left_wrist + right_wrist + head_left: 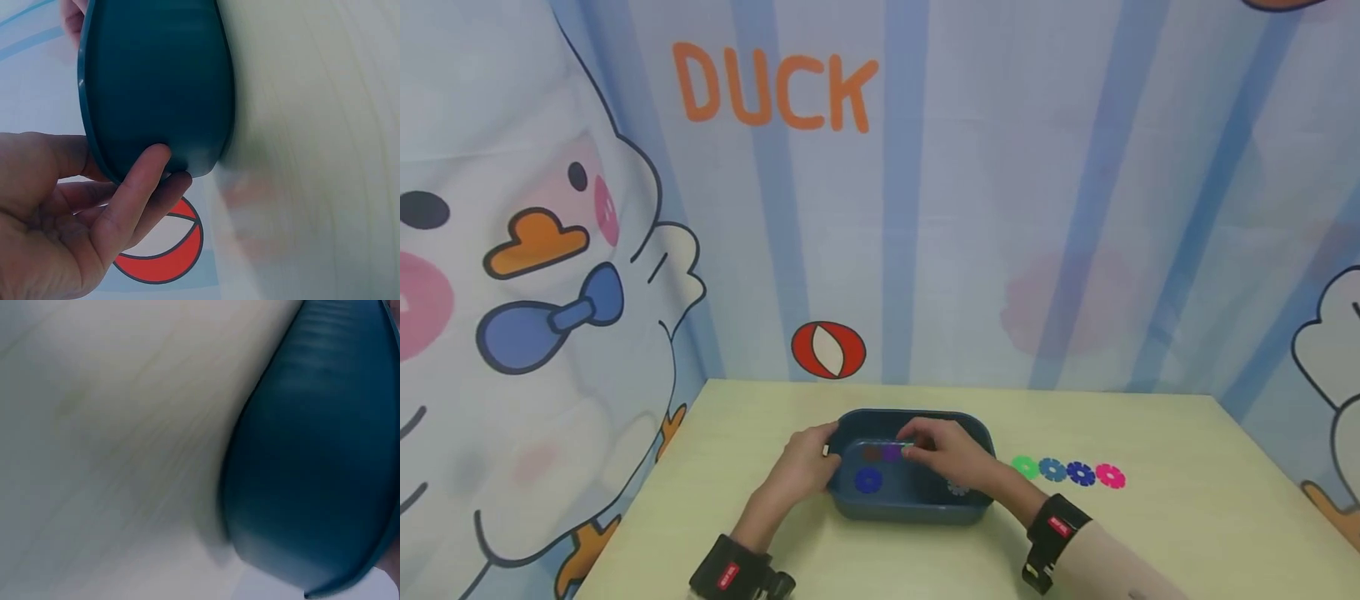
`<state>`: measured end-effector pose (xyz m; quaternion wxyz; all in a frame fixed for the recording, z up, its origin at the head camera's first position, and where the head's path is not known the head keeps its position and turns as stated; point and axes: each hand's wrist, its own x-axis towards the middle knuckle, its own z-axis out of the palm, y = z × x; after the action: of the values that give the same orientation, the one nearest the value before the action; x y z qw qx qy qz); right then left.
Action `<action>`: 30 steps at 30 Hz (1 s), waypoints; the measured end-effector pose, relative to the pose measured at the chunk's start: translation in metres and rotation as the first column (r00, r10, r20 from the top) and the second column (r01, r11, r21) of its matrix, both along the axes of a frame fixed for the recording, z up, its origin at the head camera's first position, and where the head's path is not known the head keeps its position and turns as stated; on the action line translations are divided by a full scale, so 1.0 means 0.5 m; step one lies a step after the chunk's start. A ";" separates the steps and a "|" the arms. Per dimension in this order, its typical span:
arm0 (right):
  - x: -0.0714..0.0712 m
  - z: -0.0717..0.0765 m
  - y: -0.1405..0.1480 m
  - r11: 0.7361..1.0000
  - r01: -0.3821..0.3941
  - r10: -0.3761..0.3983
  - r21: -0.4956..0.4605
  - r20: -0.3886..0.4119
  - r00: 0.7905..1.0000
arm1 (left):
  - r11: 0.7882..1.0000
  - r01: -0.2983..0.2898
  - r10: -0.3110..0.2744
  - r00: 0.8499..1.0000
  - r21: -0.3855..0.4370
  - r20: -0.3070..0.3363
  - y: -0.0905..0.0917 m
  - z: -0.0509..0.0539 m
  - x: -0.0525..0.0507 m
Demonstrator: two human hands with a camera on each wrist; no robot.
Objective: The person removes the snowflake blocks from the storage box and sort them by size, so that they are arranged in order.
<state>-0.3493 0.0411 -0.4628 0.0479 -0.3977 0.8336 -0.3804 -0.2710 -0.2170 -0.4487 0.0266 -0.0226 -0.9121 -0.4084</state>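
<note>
A dark blue-green plastic basin stands on the table. My left hand grips its left end, with the thumb over the rim and fingers against the outer wall in the left wrist view. Inside the basin, my right hand has thumb and index finger together around a small pale green snowflake disc, mostly hidden by the fingers. On the basin floor lie a blue disc, a purple disc, a brown disc and a pale disc partly under the right hand.
To the right of the basin, a green disc, a light blue disc, a dark blue disc and a pink disc lie in a row on the pale table. A printed duck curtain hangs behind.
</note>
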 end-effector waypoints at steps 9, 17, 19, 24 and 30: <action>0.014 -0.014 -0.065 0.992 -0.090 0.089 0.084 0.021 0.996 | 1.000 0.008 -0.008 1.000 -0.009 -0.007 -0.005 -0.005 -0.002; 0.020 -0.026 -0.100 0.967 -0.073 0.088 0.245 -0.052 0.995 | 1.000 0.016 -0.016 1.000 0.020 -0.005 -0.007 -0.004 0.000; 0.021 -0.027 -0.102 0.959 -0.076 0.101 0.274 -0.076 0.992 | 1.000 0.017 -0.017 1.000 0.025 -0.001 -0.006 -0.003 0.000; 0.023 -0.026 -0.107 0.939 -0.071 0.119 0.337 -0.124 0.985 | 1.000 0.017 -0.017 1.000 0.024 0.003 -0.008 -0.002 -0.001; 0.024 -0.027 -0.116 0.933 -0.051 0.104 0.355 -0.133 0.986 | 1.000 0.012 -0.012 1.000 0.021 0.009 -0.008 -0.002 -0.001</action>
<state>-0.3372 -0.0170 -0.4763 0.0702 -0.4429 0.8728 -0.1925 -0.2716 -0.2209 -0.4499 0.0203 -0.0261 -0.9078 -0.4181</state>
